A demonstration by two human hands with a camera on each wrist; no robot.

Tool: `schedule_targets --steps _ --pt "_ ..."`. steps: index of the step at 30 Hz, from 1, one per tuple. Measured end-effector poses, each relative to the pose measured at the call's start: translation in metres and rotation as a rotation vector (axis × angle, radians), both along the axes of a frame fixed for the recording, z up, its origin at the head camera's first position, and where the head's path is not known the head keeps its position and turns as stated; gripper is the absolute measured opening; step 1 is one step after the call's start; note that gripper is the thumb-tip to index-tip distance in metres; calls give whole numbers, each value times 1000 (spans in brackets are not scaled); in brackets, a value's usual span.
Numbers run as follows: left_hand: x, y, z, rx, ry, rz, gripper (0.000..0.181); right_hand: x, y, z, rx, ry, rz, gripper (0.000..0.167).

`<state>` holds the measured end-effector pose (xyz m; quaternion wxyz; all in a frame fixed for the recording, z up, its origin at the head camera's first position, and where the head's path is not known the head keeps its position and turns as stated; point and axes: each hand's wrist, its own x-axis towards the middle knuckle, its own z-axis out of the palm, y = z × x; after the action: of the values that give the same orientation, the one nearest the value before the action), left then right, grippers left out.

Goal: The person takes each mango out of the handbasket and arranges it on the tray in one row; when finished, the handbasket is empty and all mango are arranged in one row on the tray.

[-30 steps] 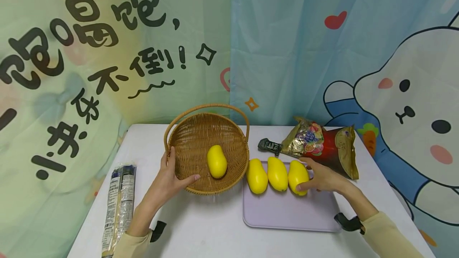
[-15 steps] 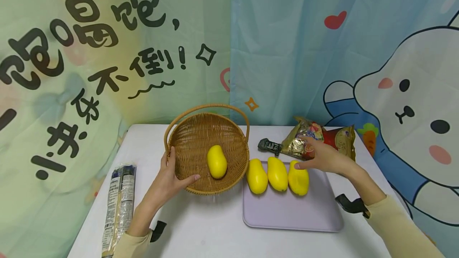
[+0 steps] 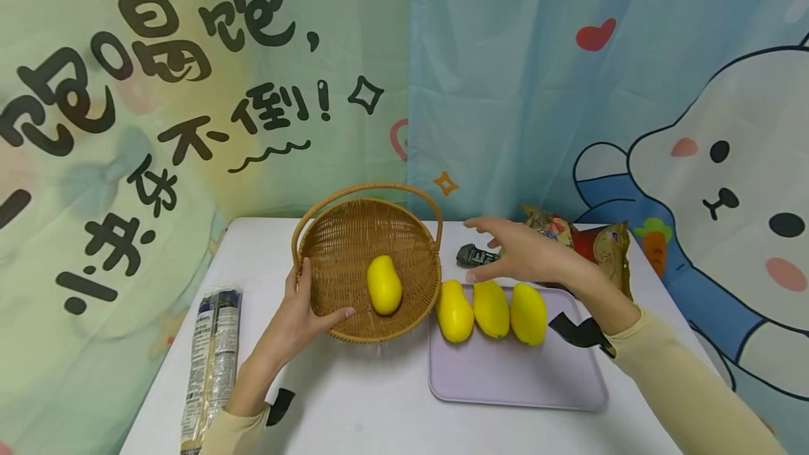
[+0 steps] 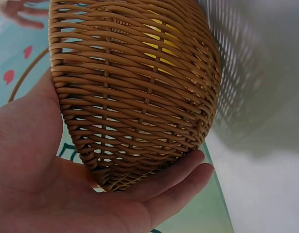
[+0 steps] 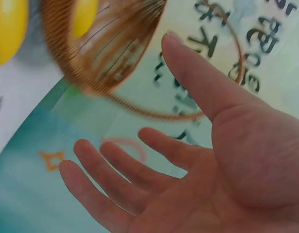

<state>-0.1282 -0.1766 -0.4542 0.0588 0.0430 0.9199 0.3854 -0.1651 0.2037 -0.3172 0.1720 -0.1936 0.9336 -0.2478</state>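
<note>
My left hand (image 3: 302, 307) grips the left side of a brown wicker basket (image 3: 335, 265), thumb over the rim and fingers round the outer wall, as the left wrist view shows. The basket is tilted with its mouth toward me, and one yellow mango (image 3: 384, 285) lies inside. With fingers spread and nothing held, my right hand (image 3: 524, 251) hovers above the back edge of a pale purple tray (image 3: 518, 378). Three mangoes (image 3: 491, 309) lie in a row across the tray's back left part. In the right wrist view the right palm (image 5: 256, 170) faces the basket.
A small dark packet (image 3: 474, 255) lies behind the tray. The red and gold snack bag (image 3: 603, 248) at the back right is partly hidden by my right hand. A long clear-wrapped package (image 3: 211, 364) lies at the table's left side. A printed curtain (image 3: 468, 90) hangs behind.
My right hand has left the rightmost mango, risen, and moved left toward the basket with nothing in it. My left hand and the basket have stayed in place.
</note>
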Motion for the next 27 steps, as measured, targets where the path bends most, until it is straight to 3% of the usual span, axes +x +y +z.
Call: schedule_targets --steps 6,11,19,27 --pt "0 1 0 10 8 -6 128 1 -41 11 8 -42 117 90" --pt "1 1 1 8 27 -4 129 -8 -71 10 30 -37 198 91" --pt "1 1 0 24 32 -11 129 -33 -117 -6 111 -36 264 90" --pt "1 2 0 17 34 -11 127 -55 -147 -40 170 -122 235 97"
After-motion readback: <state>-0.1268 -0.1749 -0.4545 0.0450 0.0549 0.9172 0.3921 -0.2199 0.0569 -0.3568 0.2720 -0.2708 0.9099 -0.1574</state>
